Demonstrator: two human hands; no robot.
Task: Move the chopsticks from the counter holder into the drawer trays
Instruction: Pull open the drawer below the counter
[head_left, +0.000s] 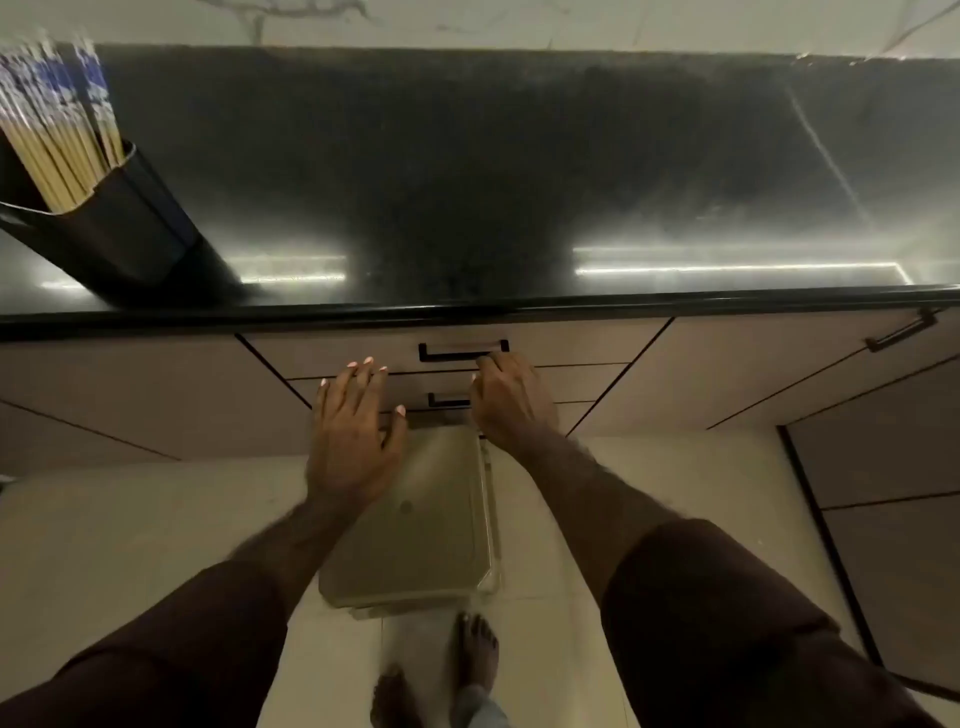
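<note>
Overhead, glossy black counter (493, 182) tops beige drawers (363, 351) and pale floor tiles (130, 519).

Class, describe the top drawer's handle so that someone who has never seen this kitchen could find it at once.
Start at the black counter and drop just below its front edge to the beige drawer fronts. The top drawer handle is a black bar on the uppermost front, with the right hand at its right end. The lower handle sits beneath it, partly hidden between the hands.
</note>
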